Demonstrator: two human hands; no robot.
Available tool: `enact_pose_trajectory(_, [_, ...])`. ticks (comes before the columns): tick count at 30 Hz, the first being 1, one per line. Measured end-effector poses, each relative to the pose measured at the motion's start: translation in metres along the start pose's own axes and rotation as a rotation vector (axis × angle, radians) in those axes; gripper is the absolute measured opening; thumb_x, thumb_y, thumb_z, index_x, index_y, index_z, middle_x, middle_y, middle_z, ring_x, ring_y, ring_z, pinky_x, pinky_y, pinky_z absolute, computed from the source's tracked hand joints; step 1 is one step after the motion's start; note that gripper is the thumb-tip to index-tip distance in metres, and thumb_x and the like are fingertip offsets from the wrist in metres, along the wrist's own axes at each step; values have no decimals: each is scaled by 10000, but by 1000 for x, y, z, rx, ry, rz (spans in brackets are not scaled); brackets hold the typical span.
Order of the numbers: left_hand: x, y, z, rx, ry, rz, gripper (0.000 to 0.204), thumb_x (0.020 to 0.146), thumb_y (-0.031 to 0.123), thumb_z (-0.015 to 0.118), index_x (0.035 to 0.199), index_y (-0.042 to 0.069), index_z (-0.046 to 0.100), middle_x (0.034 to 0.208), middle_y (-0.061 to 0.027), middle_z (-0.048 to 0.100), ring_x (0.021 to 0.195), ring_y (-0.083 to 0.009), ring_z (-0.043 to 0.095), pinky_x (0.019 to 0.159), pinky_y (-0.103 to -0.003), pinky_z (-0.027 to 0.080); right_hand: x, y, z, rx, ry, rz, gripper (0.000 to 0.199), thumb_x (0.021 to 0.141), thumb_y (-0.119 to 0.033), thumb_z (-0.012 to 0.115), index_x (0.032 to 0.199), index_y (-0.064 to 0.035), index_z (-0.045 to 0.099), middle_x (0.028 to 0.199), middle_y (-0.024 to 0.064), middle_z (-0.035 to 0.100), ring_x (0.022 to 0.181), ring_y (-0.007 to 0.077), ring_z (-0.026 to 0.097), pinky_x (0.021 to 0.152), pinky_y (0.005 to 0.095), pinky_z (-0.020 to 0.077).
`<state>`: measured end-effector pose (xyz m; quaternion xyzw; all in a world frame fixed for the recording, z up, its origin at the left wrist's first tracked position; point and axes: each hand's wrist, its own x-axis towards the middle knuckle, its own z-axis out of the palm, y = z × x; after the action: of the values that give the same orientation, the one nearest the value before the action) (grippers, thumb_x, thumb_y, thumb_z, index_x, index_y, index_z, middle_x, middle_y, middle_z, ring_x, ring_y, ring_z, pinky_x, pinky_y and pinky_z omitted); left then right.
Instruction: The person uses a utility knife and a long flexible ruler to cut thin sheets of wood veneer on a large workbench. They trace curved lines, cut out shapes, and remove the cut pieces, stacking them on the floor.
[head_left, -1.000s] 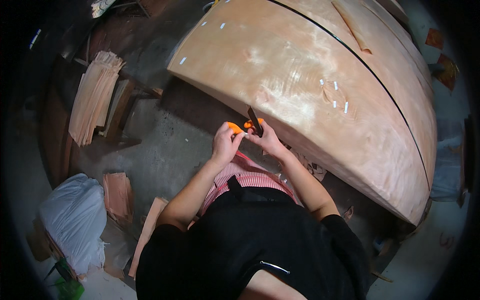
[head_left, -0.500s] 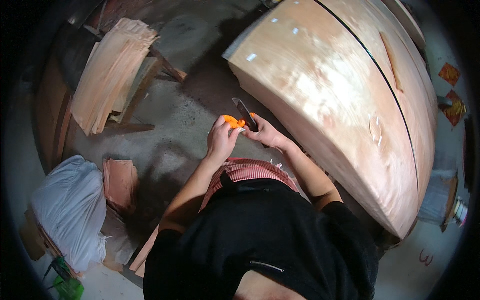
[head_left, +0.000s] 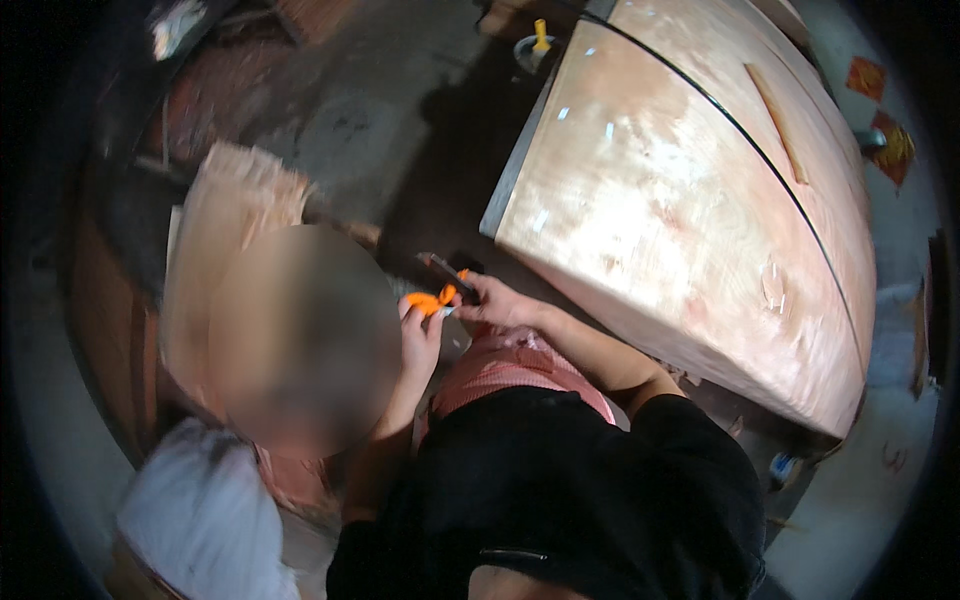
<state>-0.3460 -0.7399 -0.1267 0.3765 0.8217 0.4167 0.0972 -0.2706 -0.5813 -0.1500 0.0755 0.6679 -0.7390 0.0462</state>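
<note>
My left hand (head_left: 420, 338) pinches a bright orange, soft-looking strip (head_left: 424, 302) in front of my waist. My right hand (head_left: 497, 301) is closed around a flat, dark knife-like blade (head_left: 440, 269), whose tip points up and left. More orange shows by the right fingers, and the strip runs between both hands. A small whitish bit (head_left: 447, 312) sits between the fingertips; what it is cannot be made out. The hands are close together, beside the near-left corner of a large stack of pale wood veneer sheets (head_left: 660, 210).
A black strap (head_left: 740, 118) crosses the veneer stack, and a narrow wood strip (head_left: 778, 125) lies on it. At left is a bundle of veneer sheets (head_left: 235, 190), partly behind a round blur. A white sack (head_left: 205, 510) lies lower left. A yellow-handled object (head_left: 541, 38) stands at the top.
The view has turned, so the hands appear lower and slightly left and the veneer stack has shifted. Both hands keep hold of the orange strip and the blade.
</note>
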Motion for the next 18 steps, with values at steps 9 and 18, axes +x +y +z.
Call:
enact_pose_trajectory(9, [194, -11, -32, 153, -186, 53, 119, 738, 83, 575, 801, -11, 538, 843, -127, 498, 722, -284, 512, 619, -342, 418, 142, -34, -91, 3, -1, -129, 212, 738, -143, 644, 804, -58, 462, 711, -23, 448, 661, 72, 410, 604, 218, 385])
enact_pose_trajectory(18, [357, 2, 64, -165, -390, 247, 87, 690, 18, 607, 751, 4, 546, 743, -80, 503, 568, -180, 473, 519, -272, 396, 155, -51, -222, 213, 528, -88, 188, 742, -100, 640, 875, -46, 518, 752, -8, 531, 716, 79, 493, 668, 218, 408])
